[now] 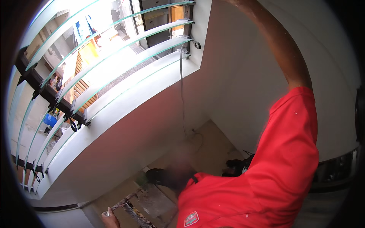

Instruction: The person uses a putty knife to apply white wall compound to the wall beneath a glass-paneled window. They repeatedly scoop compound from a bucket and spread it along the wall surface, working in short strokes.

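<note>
Down at the lower left, my left hand [110, 219] is closed, with the thumb up. A small whitish thing [108, 214] shows between its fingers; its kind cannot be made out. Just right of that hand is a paint-spattered, ladder-like frame [133, 211], and I cannot tell whether the two touch. My right arm [279, 43] reaches up out of a red sleeve [294, 104] along the white wall [332, 49]. The upper edge of the picture cuts it off near the wrist, so the right hand and anything it holds are hidden.
Glass louvre slats [125, 43] in dark frames fill the window at the upper left, above a white sill [125, 89]. A grey cable [181, 87] hangs down the wall to the tan floor [213, 140]. Dark shoes [237, 164] show below me.
</note>
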`<state>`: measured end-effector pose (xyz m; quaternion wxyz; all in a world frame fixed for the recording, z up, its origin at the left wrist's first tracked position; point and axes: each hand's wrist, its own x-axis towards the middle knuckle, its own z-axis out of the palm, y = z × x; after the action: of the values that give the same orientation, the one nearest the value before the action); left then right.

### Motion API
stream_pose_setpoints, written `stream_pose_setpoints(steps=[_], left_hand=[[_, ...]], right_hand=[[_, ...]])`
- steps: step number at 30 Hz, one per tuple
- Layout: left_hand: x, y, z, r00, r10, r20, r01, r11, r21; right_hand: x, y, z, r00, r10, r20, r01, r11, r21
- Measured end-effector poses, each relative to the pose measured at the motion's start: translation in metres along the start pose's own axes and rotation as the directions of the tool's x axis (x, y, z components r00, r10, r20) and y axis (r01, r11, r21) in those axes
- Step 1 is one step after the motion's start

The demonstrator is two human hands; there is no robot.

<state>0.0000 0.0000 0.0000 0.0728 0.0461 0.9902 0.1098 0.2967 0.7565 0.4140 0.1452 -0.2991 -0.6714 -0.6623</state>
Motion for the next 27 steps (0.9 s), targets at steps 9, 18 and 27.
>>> stream_pose_setpoints(steps=[9,18,27], left_hand=[[-0.026,0.009,-0.005,1.0,-0.013,-0.016,0.013,1.0,-0.018],[-0.034,0.016,-0.018,0.997,-0.059,0.041,0.061,0.997,-0.05],[-0.052,0.041,-0.049,0.984,-0.162,0.07,0.165,0.986,-0.03]], right_hand=[[-0.007,-0.013,0.041,0.91,-0.067,-0.41,0.239,0.892,0.383],[-0.106,-0.093,0.033,0.92,-0.231,-0.317,0.342,0.868,0.359],[0.023,0.023,0.002,0.977,-0.212,0.019,0.211,0.955,-0.208]])
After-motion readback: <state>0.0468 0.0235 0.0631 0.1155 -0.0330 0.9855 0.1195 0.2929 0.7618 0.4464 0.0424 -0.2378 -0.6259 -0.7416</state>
